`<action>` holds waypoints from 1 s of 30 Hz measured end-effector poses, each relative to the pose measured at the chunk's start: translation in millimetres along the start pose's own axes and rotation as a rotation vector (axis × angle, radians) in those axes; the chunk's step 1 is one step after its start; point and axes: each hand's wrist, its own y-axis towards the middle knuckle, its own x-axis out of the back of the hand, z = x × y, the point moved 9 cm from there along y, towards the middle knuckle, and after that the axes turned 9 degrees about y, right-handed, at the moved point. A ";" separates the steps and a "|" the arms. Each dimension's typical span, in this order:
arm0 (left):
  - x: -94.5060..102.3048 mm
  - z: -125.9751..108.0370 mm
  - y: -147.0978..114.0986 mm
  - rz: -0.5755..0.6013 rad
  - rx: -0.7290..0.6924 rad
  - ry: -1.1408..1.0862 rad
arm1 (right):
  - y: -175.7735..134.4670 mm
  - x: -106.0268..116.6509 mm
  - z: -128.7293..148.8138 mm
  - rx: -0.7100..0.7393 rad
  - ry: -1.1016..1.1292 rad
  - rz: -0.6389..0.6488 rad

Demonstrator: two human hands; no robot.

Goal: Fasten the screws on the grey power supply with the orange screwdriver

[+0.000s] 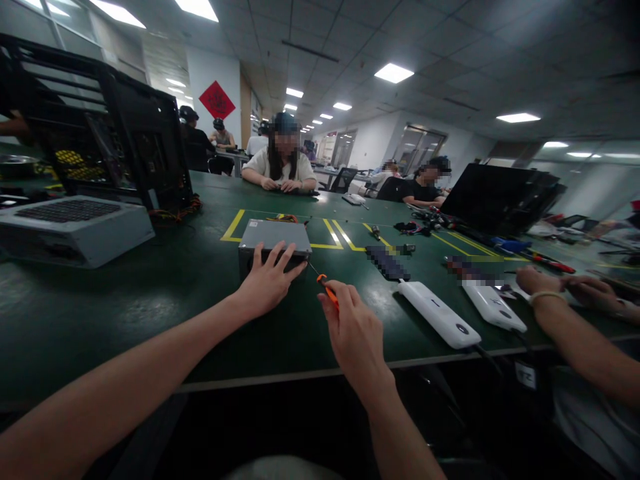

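A grey metal computer power supply (277,235) stands on the green table in front of me, its dark side facing me. My left hand (265,283) rests on its top and front edge with the fingers spread. My right hand (355,323) is closed around an orange-handled screwdriver (331,294). The thin shaft points up and left at the power supply's lower right corner. Whether the tip touches the case I cannot tell. Some coloured wires (283,219) show behind the power supply.
Another power supply (75,230) and an open black computer case (100,127) stand at left. White handheld devices (440,313) lie at right, near a co-worker's hands (543,283). A person (283,160) sits across the table (210,293). A black case (500,197) stands far right.
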 end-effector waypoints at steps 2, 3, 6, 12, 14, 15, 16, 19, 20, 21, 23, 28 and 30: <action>-0.3 -0.2 0.2 0.003 -0.003 0.001 | -3.3 -3.4 7.3 0.070 0.050 0.039; -0.5 -0.4 0.4 0.004 -0.005 0.002 | -4.8 -5.3 11.8 0.113 0.068 0.056; -1.4 -0.7 0.8 0.004 -0.006 0.004 | -3.7 -6.3 14.0 0.125 0.061 0.054; -2.0 -0.6 0.9 0.007 -0.003 0.011 | 1.4 0.1 2.1 0.004 0.056 0.008; -1.6 -0.8 0.7 0.008 -0.006 0.012 | -0.7 -2.1 11.8 0.105 0.082 0.026; -1.3 -0.7 0.7 0.008 -0.005 0.012 | -1.5 -3.5 15.1 0.139 0.081 0.036; -1.1 -0.6 0.6 0.008 -0.004 0.013 | -1.5 -4.5 15.4 0.139 0.069 0.040; -0.9 -0.2 0.6 0.010 -0.002 0.010 | 1.7 -1.7 2.8 0.000 0.020 0.013; -0.8 -0.2 0.6 0.010 -0.002 0.008 | 2.4 0.4 -0.8 -0.040 0.023 -0.001; -0.7 -0.3 0.6 0.010 -0.003 0.006 | 2.8 1.7 -1.6 -0.049 0.038 -0.008; -0.5 -0.3 0.5 0.008 -0.004 0.005 | 2.6 1.8 4.9 0.017 0.082 0.000; -0.9 0.1 0.4 0.019 -0.001 0.006 | 2.6 -0.7 5.8 0.040 0.063 0.013; -1.0 -0.1 0.4 0.022 -0.003 0.009 | 3.7 2.7 -5.7 -0.058 0.047 -0.015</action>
